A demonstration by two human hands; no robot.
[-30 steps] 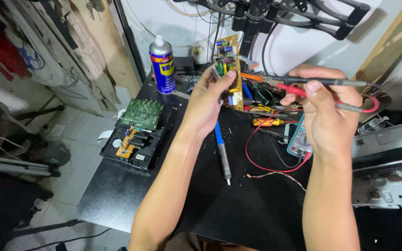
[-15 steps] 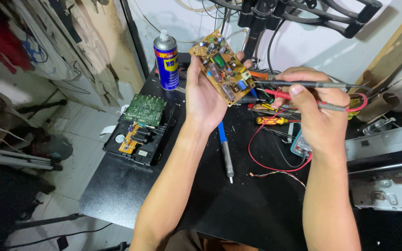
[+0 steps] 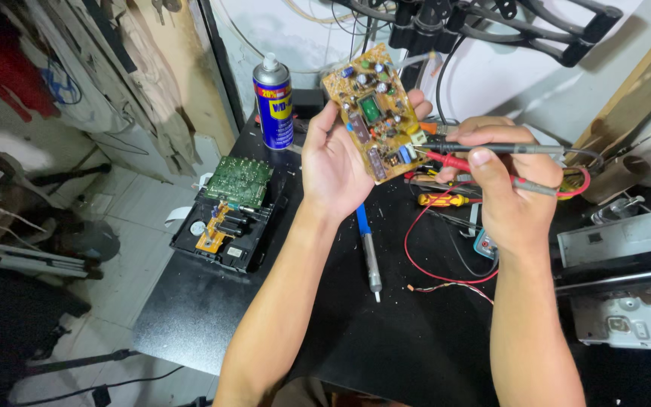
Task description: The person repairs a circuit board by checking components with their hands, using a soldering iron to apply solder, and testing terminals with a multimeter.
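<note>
Two probes meet one circuit board above the bench.

The left hand (image 3: 337, 162) grips one tan circuit board (image 3: 374, 109), long axis running 11 to 5 o'clock. The right hand (image 3: 510, 192), at 3 o'clock from the board, pinches two probes, one black probe (image 3: 491, 148) and one red probe (image 3: 453, 161), tips touching the board's lower right edge. One blue soldering iron (image 3: 367, 249) lies at 6 o'clock.

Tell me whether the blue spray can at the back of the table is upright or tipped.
Upright. The spray can stands on its base at the back of the black table, its white nozzle pointing straight up.
</note>
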